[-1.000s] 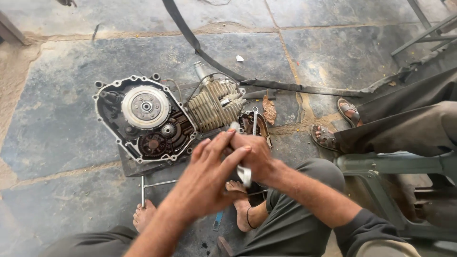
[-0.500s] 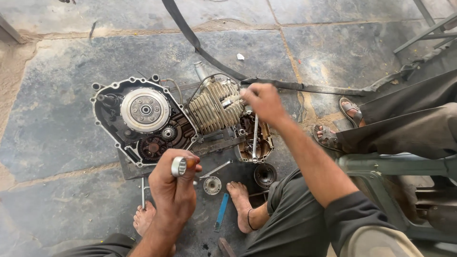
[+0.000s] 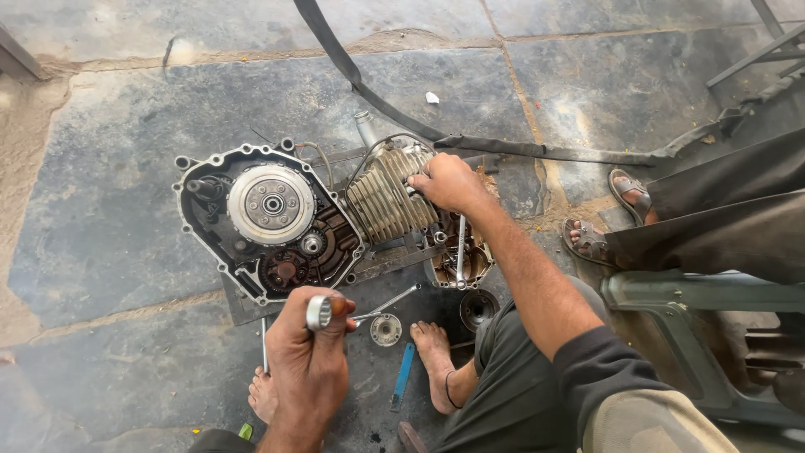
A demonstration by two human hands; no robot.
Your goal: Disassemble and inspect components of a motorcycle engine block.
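Socket (image 3: 319,312) gripped in left hand (image 3: 309,361)

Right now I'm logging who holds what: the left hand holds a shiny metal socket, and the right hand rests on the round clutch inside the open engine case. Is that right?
Not quite. The head view shows the right hand on the ribbed engine cylinder, not on the round clutch, which sits untouched in the open engine case. The left hand does hold the shiny metal socket.

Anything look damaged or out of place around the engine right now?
Nothing looks broken. The engine lies on the stone floor with its clutch side uncovered, and small loose parts lie scattered beside the bare foot.
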